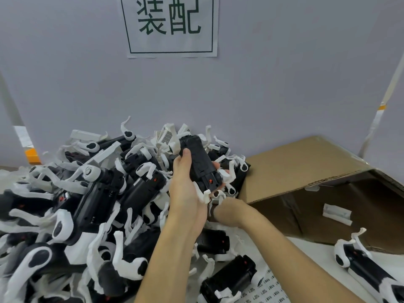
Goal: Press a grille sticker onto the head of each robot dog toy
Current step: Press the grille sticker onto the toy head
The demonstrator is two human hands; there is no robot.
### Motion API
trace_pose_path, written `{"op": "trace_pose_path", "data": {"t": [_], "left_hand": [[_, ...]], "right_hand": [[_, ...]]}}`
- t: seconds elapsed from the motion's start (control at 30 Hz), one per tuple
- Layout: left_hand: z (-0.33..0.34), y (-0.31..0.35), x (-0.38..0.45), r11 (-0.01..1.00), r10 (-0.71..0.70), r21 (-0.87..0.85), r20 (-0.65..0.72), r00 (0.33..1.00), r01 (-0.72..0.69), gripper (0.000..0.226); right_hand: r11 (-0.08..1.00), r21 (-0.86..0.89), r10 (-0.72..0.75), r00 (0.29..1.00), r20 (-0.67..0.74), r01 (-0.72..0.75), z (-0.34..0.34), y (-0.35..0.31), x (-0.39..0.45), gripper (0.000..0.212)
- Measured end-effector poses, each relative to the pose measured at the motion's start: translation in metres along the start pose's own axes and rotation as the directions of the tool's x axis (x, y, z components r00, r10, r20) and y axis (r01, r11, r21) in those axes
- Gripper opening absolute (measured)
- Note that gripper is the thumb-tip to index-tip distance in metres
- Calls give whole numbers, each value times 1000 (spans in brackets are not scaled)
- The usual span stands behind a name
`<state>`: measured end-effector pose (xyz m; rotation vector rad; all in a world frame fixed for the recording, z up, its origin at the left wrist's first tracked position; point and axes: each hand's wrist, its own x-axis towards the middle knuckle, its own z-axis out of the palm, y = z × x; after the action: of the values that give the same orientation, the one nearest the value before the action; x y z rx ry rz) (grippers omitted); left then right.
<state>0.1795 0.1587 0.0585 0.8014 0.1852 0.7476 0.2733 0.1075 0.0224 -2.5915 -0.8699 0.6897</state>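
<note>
1. Held above the heap: one black-and-white robot dog toy (200, 165), belly side turned to the camera, long axis running from the near right up to the far left, away from the person.
2. Gripped by the left hand (185, 182), thumb laid along the left flank of the black body, fingertips just showing round the right flank; clamped firmly on the toy.
3. Mostly hidden below and behind the toy: the right hand (220, 209); wrist and heel of the palm visible under the near end, fingers out of sight, so cannot tell whether curled or straight, nor whether touching the toy.
4. At the far end, beyond the thumb: the white head (168, 136), tilted up and leftward, with a gridded grille sticker (166, 134) showing on its face.
5. At the near end, just below the grip: white legs dangling, and a small red switch on the black underside.
6. Left of and beneath the grip: a tangled pile of robot dog toys (87, 204), black bodies and white legs pointing every way.
7. Right of the grip: an open cardboard box (306, 171), flap raised toward the toy, a white part lying inside.
8. Nearer than the grip, lower right: another robot dog (363, 265) lying alone on the white table (317, 259), and a sheet of printed stickers (269, 289) beside the right forearm.
9. Beyond the grip, on the wall: a paper sign (170, 25) with two large dark characters.
</note>
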Motion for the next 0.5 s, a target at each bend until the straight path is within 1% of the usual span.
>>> {"op": "trace_pose_path", "data": {"t": [0.03, 0.1, 0.13, 0.23, 0.27, 0.4, 0.5], "left_hand": [[0, 0, 0, 1000, 0, 2, 2, 1000, 0, 47], [1, 0, 0, 1000, 5, 10, 4, 1000, -5, 48], [1, 0, 0, 1000, 8, 14, 3, 1000, -8, 48], [1, 1, 0, 1000, 19, 16, 7, 1000, -19, 44], [2, 1, -1, 1000, 19, 16, 9, 1000, -19, 45], [2, 0, 0, 999, 29, 15, 2, 1000, -29, 47], [2, -1, 0, 999, 28, 18, 2, 1000, -28, 48]], "right_hand": [[999, -50, 13, 999, -38, -15, 3, 1, 10, 35], [992, -89, 80, 995, -52, -84, 10, 1, 17, 59], [991, -91, 92, 994, -59, -97, 13, 1, 18, 64], [992, -96, 73, 991, -114, -84, 20, 4, 22, 61], [991, -108, 70, 992, -108, -82, 21, 5, 24, 60], [986, -159, 53, 999, 9, -51, 22, 10, 36, 64], [991, -127, 37, 998, -49, -43, 21, 12, 40, 56]]}}
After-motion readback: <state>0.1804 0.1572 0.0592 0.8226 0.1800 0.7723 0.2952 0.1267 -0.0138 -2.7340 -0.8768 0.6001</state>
